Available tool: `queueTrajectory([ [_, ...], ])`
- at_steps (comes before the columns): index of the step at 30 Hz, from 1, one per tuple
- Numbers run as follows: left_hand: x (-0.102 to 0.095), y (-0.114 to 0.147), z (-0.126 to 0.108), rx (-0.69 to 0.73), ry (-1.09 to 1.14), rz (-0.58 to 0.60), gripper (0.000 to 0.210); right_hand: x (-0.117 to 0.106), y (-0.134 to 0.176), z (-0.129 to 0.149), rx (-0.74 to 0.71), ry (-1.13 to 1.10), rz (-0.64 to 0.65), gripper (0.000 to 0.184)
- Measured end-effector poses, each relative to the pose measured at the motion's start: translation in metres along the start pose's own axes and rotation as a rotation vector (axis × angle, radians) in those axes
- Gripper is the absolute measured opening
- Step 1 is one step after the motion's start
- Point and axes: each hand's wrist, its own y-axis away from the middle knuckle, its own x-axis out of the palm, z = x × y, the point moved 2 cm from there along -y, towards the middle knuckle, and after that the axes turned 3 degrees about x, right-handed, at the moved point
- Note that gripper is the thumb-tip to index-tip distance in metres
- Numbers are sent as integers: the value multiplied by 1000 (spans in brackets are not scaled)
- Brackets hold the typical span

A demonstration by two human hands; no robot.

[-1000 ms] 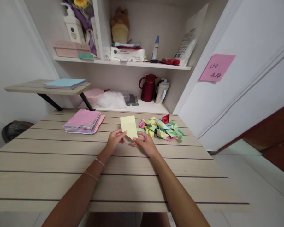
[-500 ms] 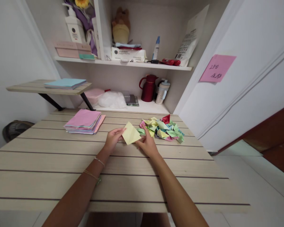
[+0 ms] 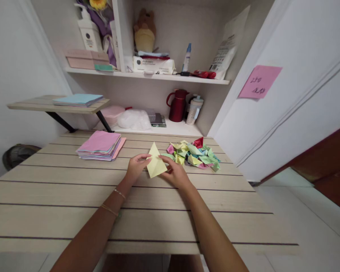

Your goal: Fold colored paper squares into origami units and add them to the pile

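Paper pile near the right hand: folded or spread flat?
Folded: the paper pile near the right hand shows pointed, creased shapes with raised edges, unlike the flat pink-topped stack.

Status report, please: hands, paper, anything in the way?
Left hand and right hand: both on yellow paper. One corner pointing away. Folded-paper pile near right hand, not blocking.

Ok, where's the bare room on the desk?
Bare desk: left of the left forearm, nearer than the pink-topped paper stack; between the forearms; and right of the right forearm, nearer than the folded papers. Crowded: the middle, where left hand and right hand hold yellow paper beside those folded papers.
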Motion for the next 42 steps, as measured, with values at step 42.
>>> queueTrajectory([
  [42,8,0,5,129,-27,225,42,5,-3,-12,427,-553,-170,26],
])
